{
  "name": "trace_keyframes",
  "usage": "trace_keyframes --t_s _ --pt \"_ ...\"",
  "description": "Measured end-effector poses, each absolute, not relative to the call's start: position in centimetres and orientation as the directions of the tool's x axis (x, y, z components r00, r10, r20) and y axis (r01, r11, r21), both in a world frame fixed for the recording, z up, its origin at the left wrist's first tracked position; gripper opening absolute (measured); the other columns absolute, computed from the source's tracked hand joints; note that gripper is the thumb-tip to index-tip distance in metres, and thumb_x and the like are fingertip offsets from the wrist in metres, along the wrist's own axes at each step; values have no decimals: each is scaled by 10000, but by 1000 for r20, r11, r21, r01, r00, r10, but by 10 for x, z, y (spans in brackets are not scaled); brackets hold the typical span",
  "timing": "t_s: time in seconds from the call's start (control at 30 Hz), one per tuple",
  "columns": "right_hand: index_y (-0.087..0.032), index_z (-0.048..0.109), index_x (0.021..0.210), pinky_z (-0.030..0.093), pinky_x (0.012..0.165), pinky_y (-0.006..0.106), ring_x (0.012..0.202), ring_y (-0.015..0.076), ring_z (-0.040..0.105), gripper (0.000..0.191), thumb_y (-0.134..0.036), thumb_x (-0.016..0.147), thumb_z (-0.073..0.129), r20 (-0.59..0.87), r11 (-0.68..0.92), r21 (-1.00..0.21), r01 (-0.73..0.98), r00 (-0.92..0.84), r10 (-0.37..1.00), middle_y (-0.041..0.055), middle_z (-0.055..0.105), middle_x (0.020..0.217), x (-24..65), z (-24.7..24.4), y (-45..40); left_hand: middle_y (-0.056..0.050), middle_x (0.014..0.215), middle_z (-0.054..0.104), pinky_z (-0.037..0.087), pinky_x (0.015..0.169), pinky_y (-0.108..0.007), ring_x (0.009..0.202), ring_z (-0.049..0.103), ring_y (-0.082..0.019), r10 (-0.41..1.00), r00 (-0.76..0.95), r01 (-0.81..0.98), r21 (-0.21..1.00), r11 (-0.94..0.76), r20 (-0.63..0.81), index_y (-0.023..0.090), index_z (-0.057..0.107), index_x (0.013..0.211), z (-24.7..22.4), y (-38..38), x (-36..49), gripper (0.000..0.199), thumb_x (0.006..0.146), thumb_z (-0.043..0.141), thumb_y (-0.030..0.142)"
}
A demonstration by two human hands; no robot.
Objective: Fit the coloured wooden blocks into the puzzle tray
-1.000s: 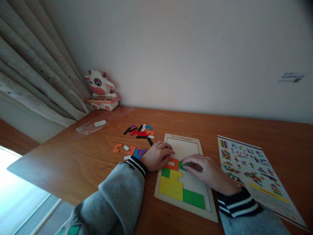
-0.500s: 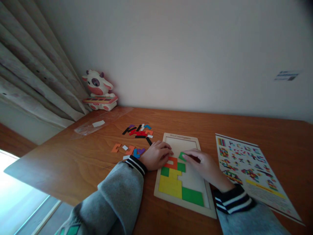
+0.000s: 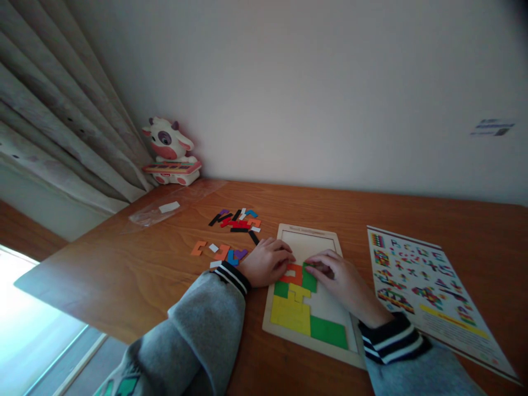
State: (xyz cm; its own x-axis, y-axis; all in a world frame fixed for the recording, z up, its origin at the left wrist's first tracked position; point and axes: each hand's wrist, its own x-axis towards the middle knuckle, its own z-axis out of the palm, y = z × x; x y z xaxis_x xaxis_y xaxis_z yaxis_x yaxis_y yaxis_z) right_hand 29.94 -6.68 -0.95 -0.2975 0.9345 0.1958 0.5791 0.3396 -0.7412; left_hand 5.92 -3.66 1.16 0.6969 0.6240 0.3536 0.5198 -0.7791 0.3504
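A light wooden puzzle tray [image 3: 305,345] lies on the table, partly filled with yellow pieces [image 3: 291,314], a large green block [image 3: 329,331] and an orange piece [image 3: 293,279] with a white gap in it. My left hand [image 3: 268,262] rests over the tray's left edge, fingers curled and touching the orange piece. My right hand [image 3: 342,280] pinches the upper part of a green piece [image 3: 309,280], which sits right beside the orange one. A smaller green piece [image 3: 281,289] lies below the orange piece.
Loose black, red, blue, purple, orange and white pieces [image 3: 239,224] lie left of the tray. A printed pattern sheet [image 3: 429,286] is at the right. A toy cow with a keyboard [image 3: 173,154] and a clear plastic bag [image 3: 144,217] are at the back left.
My right hand has moved the green piece slightly toward me and left, so it now sits against the orange piece. My left hand stays on the tray. The view has shifted slightly.
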Motion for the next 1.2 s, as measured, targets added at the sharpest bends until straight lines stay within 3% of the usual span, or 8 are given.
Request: trace_keyframes --t_s 0.17,0.33,0.63,1.0,1.2 --pt "-229 720 1021 556 745 343 822 192 653 256 -437 911 621 164 340 -749 569 -339 927 68 663 1010 304 -5 -66 -86 1137 666 463 928 -367 1041 601 -221 606 710 507 338 -793 358 200 703 1080 13 -38 59 241 895 552 166" --pt "-252 719 1098 534 828 361 898 205 625 343 -471 833 717 132 363 -743 562 -408 903 63 651 1067 313 0 -66 -62 1120 691 456 935 -363 1035 605 -209 544 761 451 314 -836 354 218 726 1047 16 -40 59 238 881 573 142" --pt "-252 704 1104 525 834 373 903 211 620 382 -482 803 753 144 368 -725 582 -395 907 61 644 1078 313 -4 -65 -30 1173 729 472 998 -383 1111 582 -227 282 896 209 235 -949 343 261 774 967 18 -44 57 347 760 578 64" --pt "-252 696 1110 540 821 381 907 217 634 423 -535 799 741 167 363 -720 591 -361 918 67 643 1070 311 -7 -65 17 1026 781 504 987 -349 1066 649 -189 272 896 165 306 -938 352 263 769 877 21 -45 55 334 740 556 45" --pt "-255 710 1078 533 799 366 886 213 621 403 -512 774 772 171 362 -722 590 -356 919 52 640 1021 313 -9 -64 29 1097 767 482 995 -368 1141 624 -209 251 908 165 264 -950 337 272 746 1045 24 -51 55 478 680 541 42"
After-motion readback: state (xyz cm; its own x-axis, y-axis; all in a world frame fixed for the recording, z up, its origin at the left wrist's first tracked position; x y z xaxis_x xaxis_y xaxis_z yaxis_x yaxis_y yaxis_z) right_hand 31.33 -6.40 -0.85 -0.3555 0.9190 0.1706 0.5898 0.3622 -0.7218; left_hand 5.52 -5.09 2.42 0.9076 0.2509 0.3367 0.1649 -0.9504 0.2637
